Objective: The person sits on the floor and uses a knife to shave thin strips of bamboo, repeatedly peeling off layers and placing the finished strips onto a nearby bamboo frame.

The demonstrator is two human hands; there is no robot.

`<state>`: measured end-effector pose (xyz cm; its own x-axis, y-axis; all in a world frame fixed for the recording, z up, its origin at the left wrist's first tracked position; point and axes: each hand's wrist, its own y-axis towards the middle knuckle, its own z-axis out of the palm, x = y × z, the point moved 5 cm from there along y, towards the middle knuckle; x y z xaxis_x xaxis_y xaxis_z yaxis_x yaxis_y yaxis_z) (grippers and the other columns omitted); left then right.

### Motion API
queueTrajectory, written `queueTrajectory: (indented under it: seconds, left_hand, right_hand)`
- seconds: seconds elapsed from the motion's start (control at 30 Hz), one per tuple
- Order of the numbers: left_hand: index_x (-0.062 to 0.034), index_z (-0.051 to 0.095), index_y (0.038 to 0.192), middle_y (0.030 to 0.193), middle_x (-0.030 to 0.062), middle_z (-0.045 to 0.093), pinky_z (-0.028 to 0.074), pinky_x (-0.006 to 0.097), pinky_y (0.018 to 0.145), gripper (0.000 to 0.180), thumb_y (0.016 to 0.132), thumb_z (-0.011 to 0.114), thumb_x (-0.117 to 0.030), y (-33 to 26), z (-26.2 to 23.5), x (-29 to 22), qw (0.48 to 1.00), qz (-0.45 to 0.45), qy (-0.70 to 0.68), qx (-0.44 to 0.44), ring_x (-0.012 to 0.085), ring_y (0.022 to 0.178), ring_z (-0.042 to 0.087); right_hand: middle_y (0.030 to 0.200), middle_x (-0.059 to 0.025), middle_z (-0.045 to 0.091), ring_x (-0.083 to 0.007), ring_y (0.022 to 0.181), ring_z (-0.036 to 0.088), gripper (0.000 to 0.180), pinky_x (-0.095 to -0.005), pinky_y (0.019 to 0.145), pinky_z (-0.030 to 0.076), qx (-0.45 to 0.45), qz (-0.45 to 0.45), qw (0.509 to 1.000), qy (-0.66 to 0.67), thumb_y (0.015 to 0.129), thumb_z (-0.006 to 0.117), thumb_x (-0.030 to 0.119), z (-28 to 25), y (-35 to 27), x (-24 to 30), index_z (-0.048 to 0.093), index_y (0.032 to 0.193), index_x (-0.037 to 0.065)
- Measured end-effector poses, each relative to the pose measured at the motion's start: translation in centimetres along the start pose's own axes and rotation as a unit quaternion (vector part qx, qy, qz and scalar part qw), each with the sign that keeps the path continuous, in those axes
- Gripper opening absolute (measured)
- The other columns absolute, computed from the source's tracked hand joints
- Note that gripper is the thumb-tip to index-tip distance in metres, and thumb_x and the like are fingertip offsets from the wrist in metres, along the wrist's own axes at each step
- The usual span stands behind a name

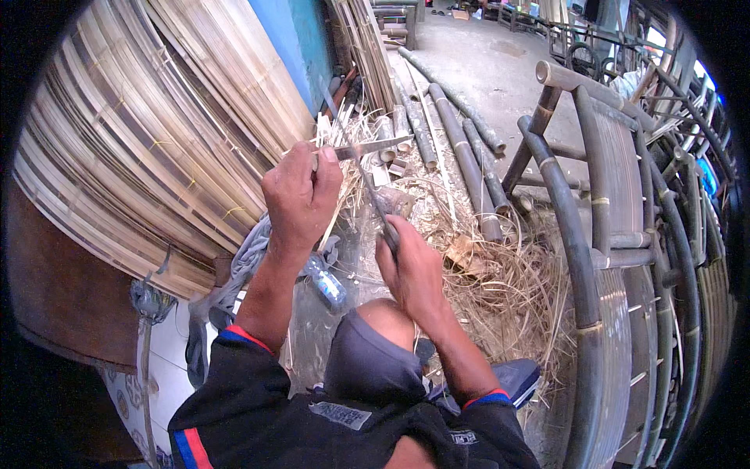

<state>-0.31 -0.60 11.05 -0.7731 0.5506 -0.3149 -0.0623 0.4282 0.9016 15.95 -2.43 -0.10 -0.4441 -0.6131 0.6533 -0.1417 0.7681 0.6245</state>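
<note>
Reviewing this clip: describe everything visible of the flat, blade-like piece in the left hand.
The blade-like piece is slim, greyish and metallic-looking, narrowing toward its free end on the right. The left hand grips its other end, so any handle is mostly hidden. It is held in the air, nearly level across the picture, above the floor. A dark, slender rod in the right hand crosses or meets it; actual contact is unclear.
</note>
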Motion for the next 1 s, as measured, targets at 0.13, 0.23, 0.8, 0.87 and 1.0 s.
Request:
queueTrajectory:
  seconds: [0.13, 0.23, 0.8, 0.87, 1.0]
  left_hand:
    - [-0.0017, 0.053, 0.076, 0.058, 0.0147, 0.05, 0.041, 0.041, 0.047, 0.02, 0.091, 0.064, -0.008, -0.5, -0.3, 0.4, 1.0, 0.028, 0.013, -0.005, 0.0297, 0.047, 0.053]
    - [-0.0018, 0.05, 0.073, 0.058, 0.0149, 0.049, 0.041, 0.041, 0.047, 0.024, 0.091, 0.065, -0.008, 0.0, -0.3, -0.1, 1.0, 0.019, 0.018, 0.006, 0.0299, 0.047, 0.052]
    - [0.0009, 0.061, 0.083, 0.057, 0.0015, 0.045, 0.035, 0.03, 0.047, 0.023, 0.096, 0.062, -0.018, -1.0, 0.4, 0.5, 0.997, -0.061, 0.008, -0.053, 0.0068, 0.052, 0.04]
    - [-0.0014, 0.055, 0.074, 0.053, 0.0066, 0.045, 0.036, 0.034, 0.044, 0.023, 0.093, 0.063, -0.011, -1.1, 0.6, 0.2, 0.995, -0.077, -0.013, -0.055, 0.0131, 0.045, 0.043]
    - [-0.0012, 0.054, 0.073, 0.053, 0.0084, 0.045, 0.036, 0.035, 0.045, 0.024, 0.092, 0.064, -0.011, -1.0, 0.2, 0.0, 0.997, -0.057, 0.014, -0.043, 0.0153, 0.045, 0.043]
  right_hand:
    - [0.095, -0.0204, 0.065, -0.039, 0.079, 0.067, 0.039, -0.0461, 0.065, 0.053, 0.025, 0.07, 0.995, 0.072, 0.088, 0.066, 0.008, -0.1, -0.3, -0.5, 0.052, 0.124, 0.003]
    - [0.092, -0.0214, 0.065, -0.0383, 0.076, 0.067, 0.035, -0.0457, 0.062, 0.052, -0.045, -0.014, 0.996, 0.07, 0.089, 0.066, 0.009, -0.9, -0.3, 1.2, 0.054, 0.122, 0.003]
    - [0.096, -0.0235, 0.067, -0.0409, 0.077, 0.068, 0.036, -0.0439, 0.063, 0.054, -0.055, -0.032, 0.995, 0.076, 0.091, 0.065, 0.016, -1.4, -0.4, 0.3, 0.054, 0.121, 0.001]
    - [0.093, -0.0208, 0.067, -0.039, 0.075, 0.068, 0.039, -0.0441, 0.063, 0.054, -0.028, -0.018, 0.998, 0.061, 0.088, 0.068, 0.013, -0.2, -0.3, 0.0, 0.053, 0.122, 0.002]
    - [0.094, -0.02, 0.066, -0.0363, 0.077, 0.069, 0.036, -0.0425, 0.063, 0.054, 0.028, 0.023, 0.997, 0.065, 0.087, 0.069, 0.009, 0.0, 0.7, -0.5, 0.056, 0.12, 0.004]
